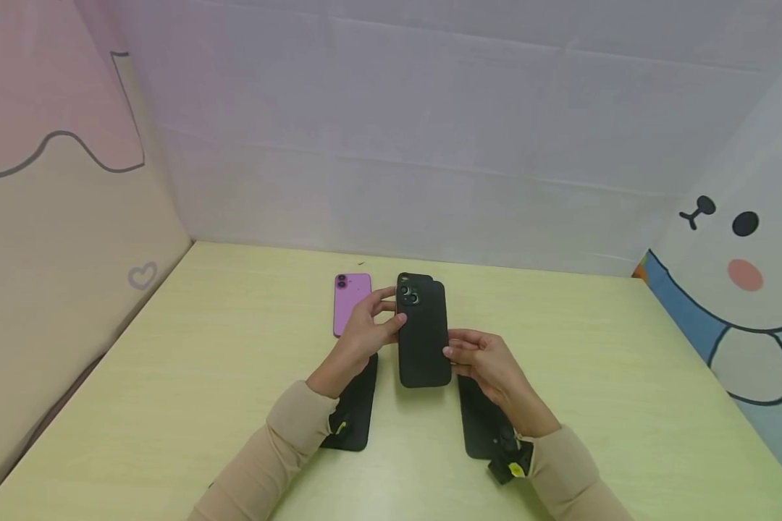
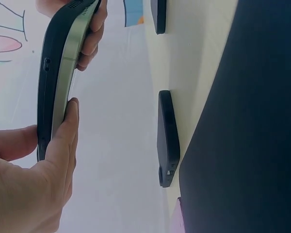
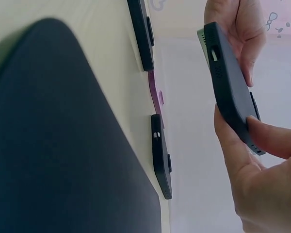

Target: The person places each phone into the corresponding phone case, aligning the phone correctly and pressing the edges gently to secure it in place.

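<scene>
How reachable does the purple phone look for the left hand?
Probably yes: the purple phone lies near the left hand with nothing on it, though that hand grips the black-cased phone.

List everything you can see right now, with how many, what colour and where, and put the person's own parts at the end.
Held case: one, black, between the hands
Green phone: one, pale green edge, along the held case
Far case: one, black, on the table beyond the held case
Left case: one, black, below the left wrist
Right case: one, black, below the right wrist
Purple phone: one, pinkish purple, beyond the left hand
Table: one, pale yellow, underneath
Back sheet: one, pale lavender, behind
Side panels: two, multicoloured, left and right
Wrist cameras: two, black, one per wrist
Sleeves: two, beige, forearms
Left hand; right hand: one each, bare, gripping from either side
</scene>
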### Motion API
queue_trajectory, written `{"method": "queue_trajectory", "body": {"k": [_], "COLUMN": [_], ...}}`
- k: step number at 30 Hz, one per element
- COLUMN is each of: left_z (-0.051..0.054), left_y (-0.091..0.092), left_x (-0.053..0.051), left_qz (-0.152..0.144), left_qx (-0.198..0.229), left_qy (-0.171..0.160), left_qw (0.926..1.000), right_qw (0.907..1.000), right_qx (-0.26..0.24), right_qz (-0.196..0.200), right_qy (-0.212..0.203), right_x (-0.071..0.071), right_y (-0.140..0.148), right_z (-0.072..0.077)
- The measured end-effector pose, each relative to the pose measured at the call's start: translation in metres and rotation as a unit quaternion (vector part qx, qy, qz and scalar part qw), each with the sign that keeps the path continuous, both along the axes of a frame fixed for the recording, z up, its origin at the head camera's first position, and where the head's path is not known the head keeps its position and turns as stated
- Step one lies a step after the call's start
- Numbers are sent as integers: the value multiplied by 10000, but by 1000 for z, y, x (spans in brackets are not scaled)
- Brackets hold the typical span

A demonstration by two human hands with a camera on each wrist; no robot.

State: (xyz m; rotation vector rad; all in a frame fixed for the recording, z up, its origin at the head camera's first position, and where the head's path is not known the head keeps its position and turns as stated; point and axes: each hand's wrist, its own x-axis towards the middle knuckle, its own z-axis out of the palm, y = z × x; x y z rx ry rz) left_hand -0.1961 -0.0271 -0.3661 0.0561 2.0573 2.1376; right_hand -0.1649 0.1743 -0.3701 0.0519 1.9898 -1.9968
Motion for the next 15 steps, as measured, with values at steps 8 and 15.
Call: {"method": "queue_trajectory", "body": {"k": [8,15], "left_z": [2,4], "left_y": [0,0], "left_x": [2,3], "left_qz": [13,-112], "left_qx": [-204,-239], "left_qy": [21,24], "left_qw": [9998,9996], "right_qw": [9999,9999], "right_qx": [113,-39], "right_qz": [102,114], "right_qy": [79,100], "right_x": [0,1], "right_y": [-3,-5], "right_z": [2,3]}}
